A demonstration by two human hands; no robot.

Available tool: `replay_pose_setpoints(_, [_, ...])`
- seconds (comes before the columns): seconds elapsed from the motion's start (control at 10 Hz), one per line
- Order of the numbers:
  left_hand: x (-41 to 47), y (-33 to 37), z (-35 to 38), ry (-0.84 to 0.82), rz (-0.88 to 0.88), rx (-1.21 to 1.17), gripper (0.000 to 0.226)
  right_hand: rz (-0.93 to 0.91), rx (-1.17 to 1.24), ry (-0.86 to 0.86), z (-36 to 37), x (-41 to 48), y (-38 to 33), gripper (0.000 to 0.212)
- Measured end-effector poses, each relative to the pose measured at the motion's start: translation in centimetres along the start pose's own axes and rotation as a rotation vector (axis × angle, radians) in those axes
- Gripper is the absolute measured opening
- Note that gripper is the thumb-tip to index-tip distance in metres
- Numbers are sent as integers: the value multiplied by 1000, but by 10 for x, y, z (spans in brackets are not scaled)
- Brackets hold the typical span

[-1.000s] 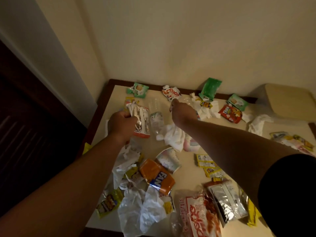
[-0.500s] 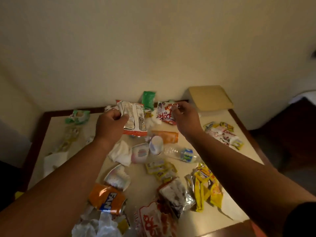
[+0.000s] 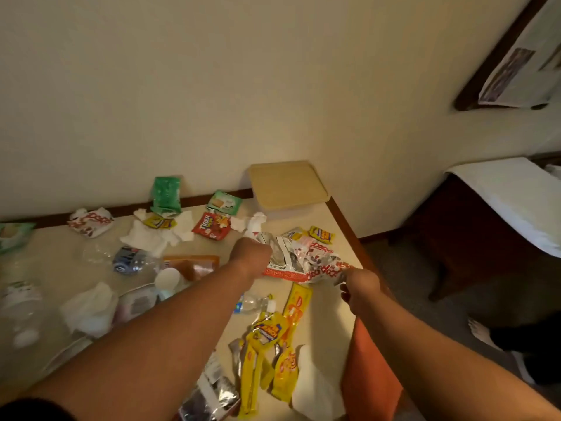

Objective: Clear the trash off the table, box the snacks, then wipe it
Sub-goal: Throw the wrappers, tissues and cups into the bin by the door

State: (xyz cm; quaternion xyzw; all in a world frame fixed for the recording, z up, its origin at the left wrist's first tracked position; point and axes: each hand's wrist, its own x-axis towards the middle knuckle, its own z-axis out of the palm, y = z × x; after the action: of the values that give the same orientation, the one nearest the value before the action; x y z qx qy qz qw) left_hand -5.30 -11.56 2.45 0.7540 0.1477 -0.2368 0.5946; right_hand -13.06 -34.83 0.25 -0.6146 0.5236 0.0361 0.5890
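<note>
L hand (image 3: 250, 253) fingers curled round shiny foil wrapper (image 3: 280, 258); R hand (image 3: 361, 287) pinches crinkly red-white Pop bag (image 3: 321, 264). Both near table (image 3: 321, 218) rt edge, 2 o'clock. Bare strip betw. them & flat-lidded beige box (image 3: 288, 183), 1 o'clock. Soft crumpled tissues (image 3: 151, 235) at 11.

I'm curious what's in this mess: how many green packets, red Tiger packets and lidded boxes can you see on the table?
Green packets: 3
Red Tiger packets: 1
Lidded boxes: 1
Total: 5
</note>
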Motion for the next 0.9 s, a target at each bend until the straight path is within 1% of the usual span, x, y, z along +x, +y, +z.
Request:
replay_pose_setpoints(0.1, [20,5,39,-14,-51,-52,15,-7,49,-47,-2,20,-17,14])
replay_pose_setpoints(0.2, [31,16,65,9,-54,-13,24,50,91,-74,4,33,-35,7])
replay_pose_setpoints(0.3, [36,15,66,55,-65,120,25,89,-57,-33,9,39,-36,4])
replay_pose_setpoints(0.4, [29,4,52,23,-65,218,29,-8,-171,-61,12,45,-20,6])
replay_pose_setpoints(0.5, [-1,-12,8,-23,-78,177,21,-224,-295,-138,27,34,0,16])
replay_pose_setpoints(0.6, [-32,-24,-47,-33,-67,81,16,-461,-486,-190,56,5,18,25])
replay_pose_setpoints(0.7, [-68,-39,-116,-15,-78,-66,10,-590,-536,-337,90,-33,36,24])
replay_pose_setpoints(0.8, [-101,-66,-186,84,-68,-13,8,-680,-634,-489,126,-77,58,20])
replay_pose_setpoints(0.9, [-131,-101,-246,183,-51,153,10,-811,-726,-747,156,-122,88,18])
